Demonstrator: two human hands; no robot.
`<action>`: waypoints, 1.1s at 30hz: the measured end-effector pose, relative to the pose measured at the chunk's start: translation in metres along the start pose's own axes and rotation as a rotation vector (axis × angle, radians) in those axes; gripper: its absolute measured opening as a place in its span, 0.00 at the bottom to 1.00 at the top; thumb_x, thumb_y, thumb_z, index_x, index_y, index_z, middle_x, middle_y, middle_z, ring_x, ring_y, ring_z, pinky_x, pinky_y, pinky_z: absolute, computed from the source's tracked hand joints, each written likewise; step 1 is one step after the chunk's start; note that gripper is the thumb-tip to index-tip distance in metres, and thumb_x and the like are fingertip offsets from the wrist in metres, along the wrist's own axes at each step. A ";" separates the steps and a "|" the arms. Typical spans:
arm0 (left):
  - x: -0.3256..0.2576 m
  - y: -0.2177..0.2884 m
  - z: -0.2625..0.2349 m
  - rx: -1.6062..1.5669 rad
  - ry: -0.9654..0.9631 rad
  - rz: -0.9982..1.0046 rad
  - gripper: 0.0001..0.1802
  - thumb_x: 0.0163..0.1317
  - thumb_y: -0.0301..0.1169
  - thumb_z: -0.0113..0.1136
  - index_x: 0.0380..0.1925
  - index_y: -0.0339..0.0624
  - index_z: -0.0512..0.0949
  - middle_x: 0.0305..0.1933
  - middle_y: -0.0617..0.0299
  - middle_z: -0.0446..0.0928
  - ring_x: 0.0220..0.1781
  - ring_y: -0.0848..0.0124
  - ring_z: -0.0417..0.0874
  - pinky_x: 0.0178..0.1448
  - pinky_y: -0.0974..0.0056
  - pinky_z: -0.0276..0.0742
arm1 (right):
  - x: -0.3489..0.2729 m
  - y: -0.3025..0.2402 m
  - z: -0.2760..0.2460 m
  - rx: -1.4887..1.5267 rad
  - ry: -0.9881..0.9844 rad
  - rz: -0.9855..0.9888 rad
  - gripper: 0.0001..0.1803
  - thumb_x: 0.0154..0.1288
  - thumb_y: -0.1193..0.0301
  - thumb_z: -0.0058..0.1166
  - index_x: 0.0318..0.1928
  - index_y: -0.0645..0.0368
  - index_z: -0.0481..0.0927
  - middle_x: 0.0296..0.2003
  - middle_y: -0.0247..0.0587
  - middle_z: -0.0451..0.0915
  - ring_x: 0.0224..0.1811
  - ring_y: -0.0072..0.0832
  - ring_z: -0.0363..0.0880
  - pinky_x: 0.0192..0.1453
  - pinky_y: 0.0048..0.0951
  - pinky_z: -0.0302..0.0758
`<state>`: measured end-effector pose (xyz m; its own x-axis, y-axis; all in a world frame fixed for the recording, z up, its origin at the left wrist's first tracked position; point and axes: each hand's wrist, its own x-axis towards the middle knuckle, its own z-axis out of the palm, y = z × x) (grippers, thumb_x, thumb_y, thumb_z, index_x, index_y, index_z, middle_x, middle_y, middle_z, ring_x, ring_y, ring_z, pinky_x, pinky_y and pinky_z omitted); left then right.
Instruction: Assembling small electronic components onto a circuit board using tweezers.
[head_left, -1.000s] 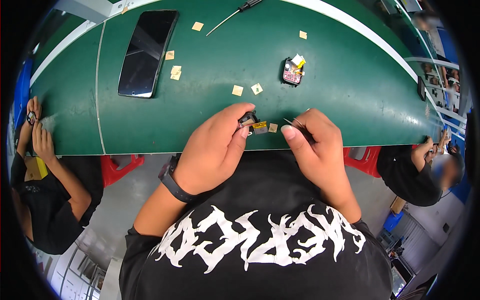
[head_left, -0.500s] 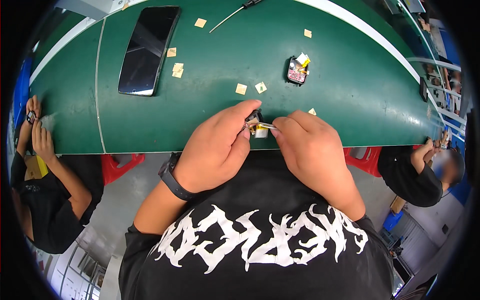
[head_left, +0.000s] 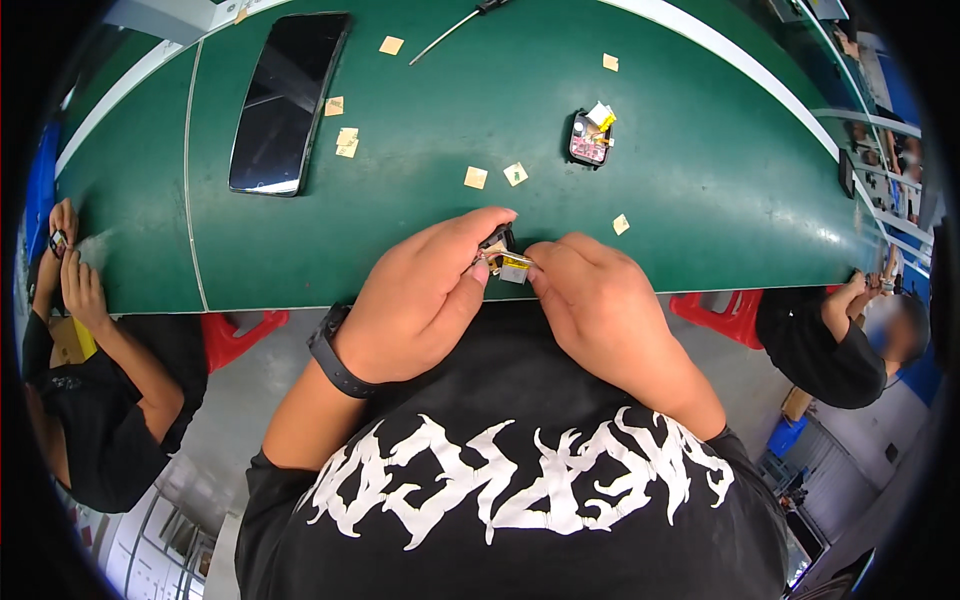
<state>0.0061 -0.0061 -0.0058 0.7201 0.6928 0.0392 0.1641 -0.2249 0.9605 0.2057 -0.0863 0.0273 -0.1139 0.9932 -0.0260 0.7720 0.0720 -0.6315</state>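
My left hand (head_left: 420, 300) is closed around a small black device casing (head_left: 497, 238) near the table's front edge, its thumb and index finger pinching the sides. From the casing hangs a small silver battery cell (head_left: 513, 273) with a yellow band. In my right hand (head_left: 598, 298), pinched between thumb and fingers, is a thin bent metal tool (head_left: 515, 257) that looks like tweezers. Its tip reaches the casing beside my left thumb. What the tip touches is too small to make out.
A matching opened casing (head_left: 590, 140) with its battery lies farther right on the green table (head_left: 420, 140). Several tan adhesive squares (head_left: 475, 177) are scattered about. A large black phone (head_left: 288, 105) and a screwdriver (head_left: 445, 35) lie beyond. People sit at both sides.
My right hand has moved left, bringing the metal tool across the casing toward my left thumb. The casing and battery have tilted slightly. The whole view has shifted a little.
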 end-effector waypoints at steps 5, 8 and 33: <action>0.002 0.007 -0.007 -0.180 -0.065 -0.178 0.22 0.72 0.26 0.51 0.64 0.34 0.75 0.32 0.64 0.77 0.28 0.76 0.74 0.36 0.69 0.71 | 0.001 0.004 -0.003 0.236 -0.062 0.098 0.05 0.68 0.77 0.58 0.42 0.65 0.80 0.32 0.48 0.80 0.31 0.48 0.80 0.37 0.42 0.76; 0.002 0.006 -0.005 -0.252 -0.041 -0.194 0.22 0.72 0.28 0.50 0.64 0.35 0.75 0.29 0.67 0.75 0.25 0.81 0.70 0.32 0.72 0.66 | 0.000 0.009 -0.004 0.429 -0.088 0.101 0.05 0.71 0.76 0.57 0.43 0.65 0.80 0.31 0.46 0.80 0.29 0.41 0.78 0.36 0.38 0.75; 0.004 -0.002 0.004 -0.246 0.022 -0.192 0.12 0.71 0.21 0.51 0.54 0.33 0.72 0.37 0.63 0.80 0.26 0.82 0.73 0.31 0.72 0.70 | 0.001 0.004 0.013 0.648 0.138 0.274 0.07 0.67 0.75 0.67 0.43 0.62 0.84 0.29 0.35 0.84 0.26 0.18 0.78 0.31 0.24 0.74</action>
<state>0.0109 -0.0057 -0.0087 0.6765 0.7218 -0.1461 0.1257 0.0822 0.9887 0.2005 -0.0859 0.0145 0.1439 0.9733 -0.1788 0.2296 -0.2086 -0.9507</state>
